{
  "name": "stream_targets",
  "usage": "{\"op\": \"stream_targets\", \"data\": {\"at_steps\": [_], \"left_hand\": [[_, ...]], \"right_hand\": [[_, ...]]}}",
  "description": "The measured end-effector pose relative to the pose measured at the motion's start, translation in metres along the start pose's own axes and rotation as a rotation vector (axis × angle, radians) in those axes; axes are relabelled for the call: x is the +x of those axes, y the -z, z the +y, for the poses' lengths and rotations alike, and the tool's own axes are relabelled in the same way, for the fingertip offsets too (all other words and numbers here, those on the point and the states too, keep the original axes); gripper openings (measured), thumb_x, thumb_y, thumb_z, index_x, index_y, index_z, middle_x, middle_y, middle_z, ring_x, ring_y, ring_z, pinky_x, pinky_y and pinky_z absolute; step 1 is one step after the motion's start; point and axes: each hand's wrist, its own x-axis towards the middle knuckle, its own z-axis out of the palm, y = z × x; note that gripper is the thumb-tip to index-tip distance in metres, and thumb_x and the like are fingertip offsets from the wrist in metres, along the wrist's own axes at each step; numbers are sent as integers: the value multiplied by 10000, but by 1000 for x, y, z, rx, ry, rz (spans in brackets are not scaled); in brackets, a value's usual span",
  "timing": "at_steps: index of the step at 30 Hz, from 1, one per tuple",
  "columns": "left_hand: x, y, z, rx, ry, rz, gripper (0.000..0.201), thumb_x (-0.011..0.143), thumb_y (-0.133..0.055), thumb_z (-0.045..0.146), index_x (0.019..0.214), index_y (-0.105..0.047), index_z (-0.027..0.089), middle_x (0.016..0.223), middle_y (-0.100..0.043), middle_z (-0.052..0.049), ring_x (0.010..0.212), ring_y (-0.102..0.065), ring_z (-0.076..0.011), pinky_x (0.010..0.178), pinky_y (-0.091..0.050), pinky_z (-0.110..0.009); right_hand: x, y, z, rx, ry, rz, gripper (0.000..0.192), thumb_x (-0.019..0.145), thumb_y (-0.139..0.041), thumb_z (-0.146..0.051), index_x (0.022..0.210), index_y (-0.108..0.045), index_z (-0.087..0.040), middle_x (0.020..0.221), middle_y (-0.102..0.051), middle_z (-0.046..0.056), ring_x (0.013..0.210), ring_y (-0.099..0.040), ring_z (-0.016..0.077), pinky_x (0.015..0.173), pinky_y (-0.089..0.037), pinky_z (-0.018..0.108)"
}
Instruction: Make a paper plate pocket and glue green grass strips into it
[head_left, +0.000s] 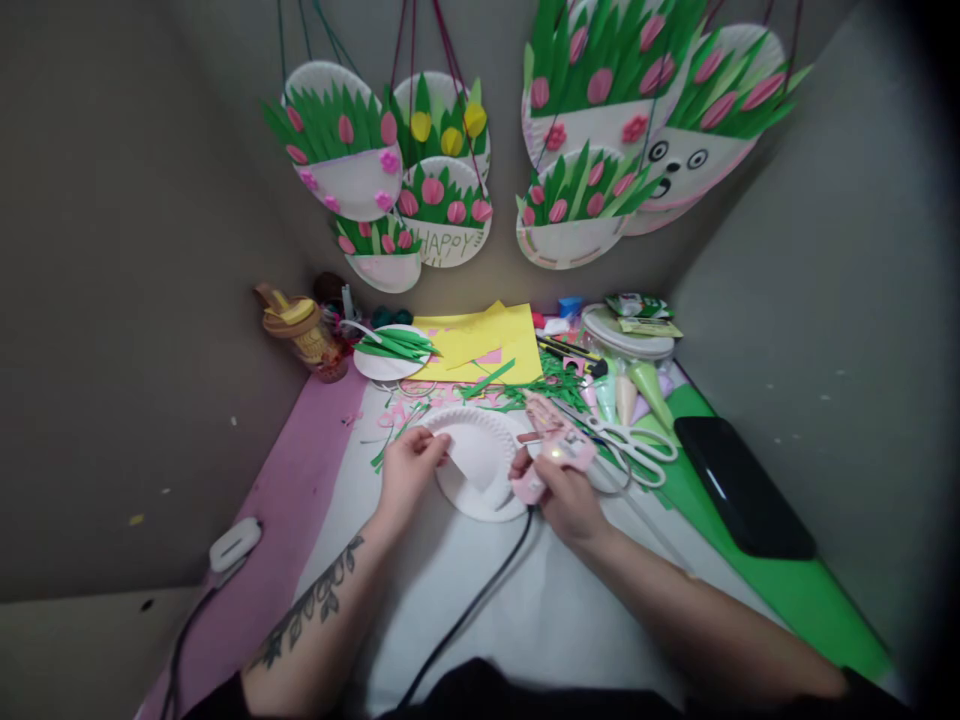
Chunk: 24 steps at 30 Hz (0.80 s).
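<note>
My left hand [411, 468] pinches the left edge of a white paper plate piece [469, 460], fingertips and thumb closed on it. Below and beside that piece lies a white paper plate [491, 508] with a ridged rim. Wrapped round the handle of a pink hot glue gun [559, 445] is my right hand [566, 495]. The gun is over the right side of the plates, and its black cord [472, 605] runs down toward me. Whether the nozzle touches the paper I cannot tell.
White-handled scissors [637, 450] and a black phone [742, 485] lie to the right. Behind are green paper scraps [559, 380], yellow sheets [480, 340] and a plate with green strips [390, 350]. A tumbler [307, 335] stands back left. Decorated paper plates [341, 140] hang on the wall.
</note>
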Motion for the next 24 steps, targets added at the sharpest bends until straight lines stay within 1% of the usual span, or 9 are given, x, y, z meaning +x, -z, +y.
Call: {"op": "stream_targets", "data": {"at_steps": [3, 4, 5, 7, 10, 13, 15, 19, 24], "left_hand": [[17, 12, 36, 3, -93, 5, 232, 709, -685, 362, 661, -599, 151, 585, -634, 2, 541, -601, -123, 545, -480, -217], [22, 15, 49, 19, -142, 10, 225, 713, -681, 356, 661, -610, 150, 587, -639, -2, 537, -599, -121, 533, -475, -210], [27, 15, 61, 34, -184, 5, 224, 724, -672, 356, 661, -618, 148, 582, -644, -7, 529, -594, -118, 515, -462, -203], [34, 13, 81, 48, -250, 0, 245, 749, -650, 371, 649, -620, 150, 568, -644, -9, 502, -570, -109, 483, -433, -193], [40, 4, 94, 17, -305, -53, 256, 779, -620, 380, 657, -618, 155, 583, -653, -9, 513, -569, -109, 488, -422, -191], [41, -3, 93, -5, -305, -140, 221, 784, -601, 337, 652, -609, 159, 611, -666, -11, 562, -599, -120, 536, -443, -200], [40, -3, 92, 0, -284, -174, 204, 769, -608, 316, 636, -596, 162, 580, -646, 0, 562, -604, -123, 541, -442, -201], [39, 2, 93, 4, -232, -180, 181, 746, -635, 318, 663, -611, 160, 538, -609, 22, 529, -600, -115, 507, -422, -189], [35, 3, 96, 11, -214, -193, 161, 735, -631, 283, 638, -598, 160, 529, -600, 25, 508, -588, -103, 488, -418, -180]], "right_hand": [[5, -6, -33, 82, 172, -58, 356, 817, -626, -471, 1065, -602, -217, 709, -621, -12, 673, -586, 175, 659, -492, 314], [8, -10, -46, 81, 219, -101, 356, 823, -627, -475, 1071, -600, -220, 685, -605, -17, 654, -578, 168, 647, -488, 307], [12, -17, -59, 67, 239, -144, 347, 828, -624, -491, 1038, -611, -215, 657, -588, -20, 605, -559, 155, 593, -476, 292], [20, -31, -83, 50, 300, -119, 374, 777, -677, -535, 954, -632, -209, 701, -605, -9, 531, -527, 126, 517, -466, 278], [27, -51, -105, -125, 320, -93, 387, 724, -737, -523, 917, -654, -198, 697, -633, 8, 501, -536, 126, 471, -467, 273], [30, -56, -108, -344, 350, -85, 358, 760, -709, -496, 973, -688, -209, 793, -700, 53, 560, -594, 157, 489, -499, 285], [30, -54, -104, -435, 367, -53, 347, 767, -700, -493, 982, -706, -219, 890, -730, 79, 676, -661, 203, 558, -546, 315], [31, -45, -95, -527, 332, -42, 376, 756, -699, -517, 992, -721, -224, 955, -745, 99, 844, -698, 267, 666, -587, 370], [33, -41, -89, -587, 237, -53, 336, 772, -692, -497, 983, -738, -240, 947, -748, 81, 867, -701, 271, 724, -596, 390]]}}
